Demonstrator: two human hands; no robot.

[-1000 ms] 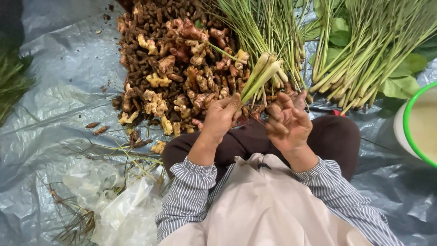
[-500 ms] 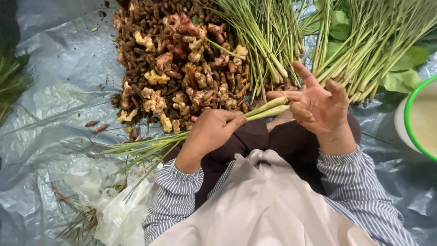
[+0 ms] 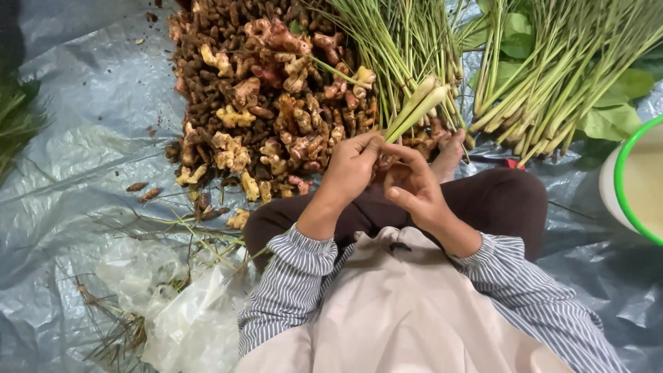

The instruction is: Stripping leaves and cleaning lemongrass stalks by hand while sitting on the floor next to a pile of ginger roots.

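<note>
- left hand [image 3: 352, 169]: raised in front of the torso, fingers curled shut, thumb and fingertips pinched together at the top
- right hand [image 3: 411, 183]: just beside it, touching, fingers bent inward toward the left
- both forearms angle in from striped cuffs, wrists bare, elbows out at the sides

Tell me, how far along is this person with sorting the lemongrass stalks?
Done, by the look of it: trimmed scraps lie on the tarp at the person's left. In hand: the left hand and right hand hold a couple of pale stalks together. Left: large loose piles of lemongrass and the heap of ginger and turmeric roots beyond the knees.
</note>
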